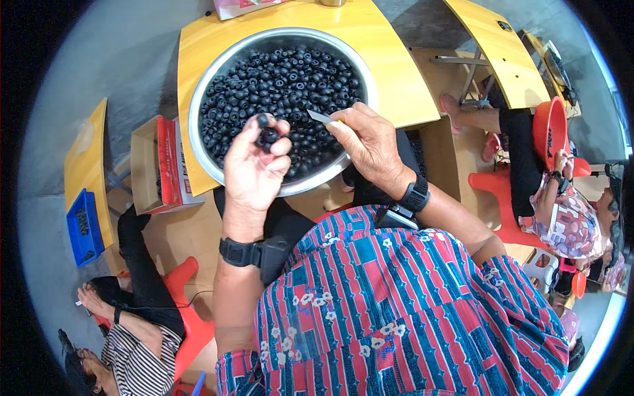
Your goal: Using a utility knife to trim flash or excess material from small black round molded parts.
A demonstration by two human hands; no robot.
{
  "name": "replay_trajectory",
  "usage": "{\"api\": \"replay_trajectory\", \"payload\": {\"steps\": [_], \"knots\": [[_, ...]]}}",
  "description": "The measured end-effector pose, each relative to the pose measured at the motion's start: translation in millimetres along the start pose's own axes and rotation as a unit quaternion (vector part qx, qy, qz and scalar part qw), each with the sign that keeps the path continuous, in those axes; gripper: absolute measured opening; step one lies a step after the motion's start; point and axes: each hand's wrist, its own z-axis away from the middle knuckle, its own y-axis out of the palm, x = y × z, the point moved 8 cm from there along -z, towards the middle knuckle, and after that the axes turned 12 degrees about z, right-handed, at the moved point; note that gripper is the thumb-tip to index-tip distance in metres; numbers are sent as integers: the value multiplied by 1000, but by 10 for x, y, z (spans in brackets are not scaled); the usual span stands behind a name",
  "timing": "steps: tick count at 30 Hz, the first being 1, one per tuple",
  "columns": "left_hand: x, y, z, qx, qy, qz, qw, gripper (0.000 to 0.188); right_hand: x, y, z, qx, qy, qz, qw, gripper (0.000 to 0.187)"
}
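A wide metal basin (195, 116) full of small round black parts with holes (281, 82) stands in front of me, partly over the table's near edge. My left hand (256, 158), palm up over the basin's near left side, has its fingers curled around a few of the black parts (267, 135). One of them sits up between thumb and fingertip. To its right, my right hand (370, 142) grips a cutter knife, its blade (319, 117) pointing left over the parts. Most of the knife's handle is hidden in my fist. The blade and the left hand are apart.
The basin rests on a yellow table (403, 79). An open cardboard box (146, 165) is at the left, another box (436, 152) under the table's right side. Seated people (142, 343) work on both sides. A blue tray (84, 228) lies far left; a red basin (551, 132) is at right.
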Motion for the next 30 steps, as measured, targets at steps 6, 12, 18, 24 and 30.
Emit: {"api": "replay_trajectory", "payload": {"steps": [6, 12, 18, 24, 30], "knots": [[-500, 19, 91, -4, 83, -87, 993, 31, -3, -55, 38, 4, 2, -7, 1000, 21], [-675, 10, 76, -30, 111, -61, 992, 24, -16, -78, 48, 10, 9, -7, 1000, 20], [-752, -155, 27, -36, 79, 27, 996, 17, 17, -36, 49, 19, -7, -7, 1000, 21], [-650, 10, 12, -81, 77, 41, 993, 20, 5, -54, 47, 18, -7, 11, 1000, 21], [-841, -2, -39, -125, 129, -478, 860, 16, 42, -29, 44, 33, -5, 16, 999, 20]]}}
